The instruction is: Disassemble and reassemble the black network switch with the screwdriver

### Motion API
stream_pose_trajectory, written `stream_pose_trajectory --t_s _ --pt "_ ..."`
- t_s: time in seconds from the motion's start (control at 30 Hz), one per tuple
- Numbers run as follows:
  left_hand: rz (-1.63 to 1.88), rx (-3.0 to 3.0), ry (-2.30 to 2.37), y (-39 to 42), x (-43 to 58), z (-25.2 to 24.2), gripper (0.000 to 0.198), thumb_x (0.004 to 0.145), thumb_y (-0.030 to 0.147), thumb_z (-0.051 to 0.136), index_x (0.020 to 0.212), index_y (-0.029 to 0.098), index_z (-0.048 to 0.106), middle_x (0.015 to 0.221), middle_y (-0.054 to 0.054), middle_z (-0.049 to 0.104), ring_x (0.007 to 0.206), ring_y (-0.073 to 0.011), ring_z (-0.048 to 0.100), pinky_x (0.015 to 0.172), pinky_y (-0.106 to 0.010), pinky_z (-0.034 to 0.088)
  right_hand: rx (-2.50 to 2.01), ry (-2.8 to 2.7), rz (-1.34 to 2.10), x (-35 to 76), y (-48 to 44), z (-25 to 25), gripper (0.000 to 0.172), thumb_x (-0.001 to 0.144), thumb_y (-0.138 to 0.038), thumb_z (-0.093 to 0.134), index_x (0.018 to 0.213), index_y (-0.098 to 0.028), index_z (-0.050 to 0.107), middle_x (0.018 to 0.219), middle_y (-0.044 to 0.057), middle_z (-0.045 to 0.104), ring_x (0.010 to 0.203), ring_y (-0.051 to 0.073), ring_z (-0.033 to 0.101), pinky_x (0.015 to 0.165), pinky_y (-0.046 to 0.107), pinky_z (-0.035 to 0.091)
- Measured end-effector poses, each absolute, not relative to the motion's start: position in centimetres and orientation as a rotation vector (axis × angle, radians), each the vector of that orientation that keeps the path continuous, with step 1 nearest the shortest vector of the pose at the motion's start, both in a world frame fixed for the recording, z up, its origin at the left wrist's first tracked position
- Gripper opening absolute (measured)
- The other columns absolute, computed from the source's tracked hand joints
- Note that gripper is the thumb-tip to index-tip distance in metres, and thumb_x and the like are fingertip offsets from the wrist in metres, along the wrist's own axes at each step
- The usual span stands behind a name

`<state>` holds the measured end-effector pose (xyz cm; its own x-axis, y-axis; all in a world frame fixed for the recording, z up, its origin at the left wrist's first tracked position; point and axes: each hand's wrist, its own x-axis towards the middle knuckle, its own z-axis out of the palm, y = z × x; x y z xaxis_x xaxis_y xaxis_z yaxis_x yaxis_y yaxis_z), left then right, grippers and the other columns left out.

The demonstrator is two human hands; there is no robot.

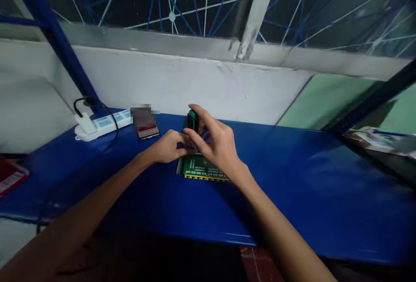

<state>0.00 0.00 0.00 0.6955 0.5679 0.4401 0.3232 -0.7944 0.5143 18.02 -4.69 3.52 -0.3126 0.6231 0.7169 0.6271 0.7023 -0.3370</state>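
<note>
A green circuit board (pixel 205 166) with white components and a yellow strip along its near edge lies on the blue table, partly under my hands. My left hand (pixel 169 147) is closed in a pinch at the board's far left corner; what its fingertips hold is too small and blurred to make out. Just beside it, my right hand (pixel 216 139) is curled around a green-and-black handheld object (pixel 193 121), with the index finger over its top and the thumb below. The lower end of that object is hidden by my fingers.
On the blue table (pixel 308 186), a white power strip (pixel 108 125) with a plugged-in black cable stands at the back left. A phone-like flat item (pixel 147 131), partly blurred out, lies next to it. Behind rises a white wall (pixel 182 82); blue frame posts (pixel 69 52) flank the table.
</note>
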Motion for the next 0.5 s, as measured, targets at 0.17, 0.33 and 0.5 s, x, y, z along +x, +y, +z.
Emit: stream_pose_trajectory --t_s 0.17,0.33,0.5 --pt "0.832 2.495 0.718 0.0 0.0 -0.2 0.014 0.082 0.023 0.061 0.078 0.017 0.074 0.078 -0.004 0.075 0.070 -0.0162 0.068 0.065 -0.026 0.050 -0.987 -2.009 -0.028 18.0 -4.7 3.6 0.047 0.094 -0.042 0.052 0.138 -0.024 0.049 0.088 0.003 0.064 0.068 0.015 0.058 0.066 0.029 0.048" --pt "0.815 2.466 0.765 -0.3 0.2 -0.3 0.017 0.084 0.028 0.063 0.087 0.017 0.075 0.087 -0.005 0.075 0.075 -0.0173 0.067 0.069 -0.029 0.050 -1.046 -1.976 0.034 17.9 -4.8 3.4 0.048 0.095 -0.037 0.047 0.140 -0.021 0.045 0.087 0.003 0.066 0.067 0.016 0.061 0.062 0.031 0.049" --pt "0.792 2.463 0.778 -0.6 0.4 -0.1 0.026 0.084 0.038 0.066 0.098 0.018 0.075 0.097 -0.008 0.072 0.085 -0.0194 0.066 0.073 -0.031 0.049 -1.054 -1.813 0.058 18.9 -4.3 4.0 0.047 0.094 -0.037 0.048 0.139 -0.022 0.043 0.085 0.003 0.066 0.067 0.017 0.063 0.062 0.031 0.051"
